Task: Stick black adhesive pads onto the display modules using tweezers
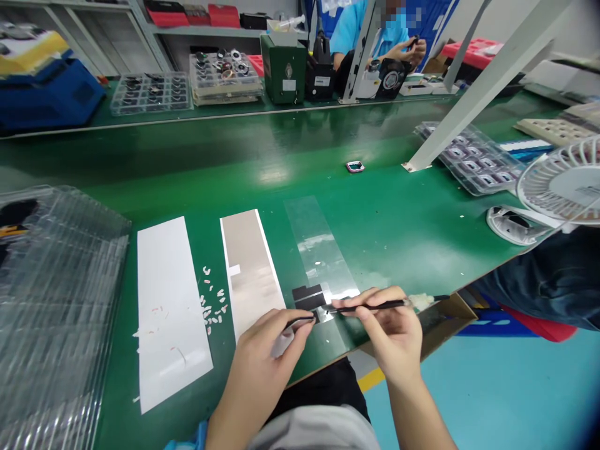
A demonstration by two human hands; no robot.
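My left hand (pixel 265 356) is closed in a pinch on a small thin dark piece (pixel 300 321) at the table's near edge. My right hand (pixel 391 328) is closed on black tweezers (pixel 370 306) that point left toward that piece. Just beyond both hands a black rectangular film (pixel 308 295) lies on a clear plastic strip (pixel 319 250). A silvery backing strip (pixel 248 269) lies left of it, and a white sheet (pixel 169 306) further left. Several small white peeled bits (pixel 213 303) are scattered between the white sheet and the silvery strip.
A stack of clear blister trays (pixel 51 312) fills the left. A tray of small parts (pixel 473 159), a white fan (pixel 562 184) and a slanted white post (pixel 469 100) stand right. A small pink device (pixel 355 166) lies mid-table. Another person (pixel 375 37) works at the far bench.
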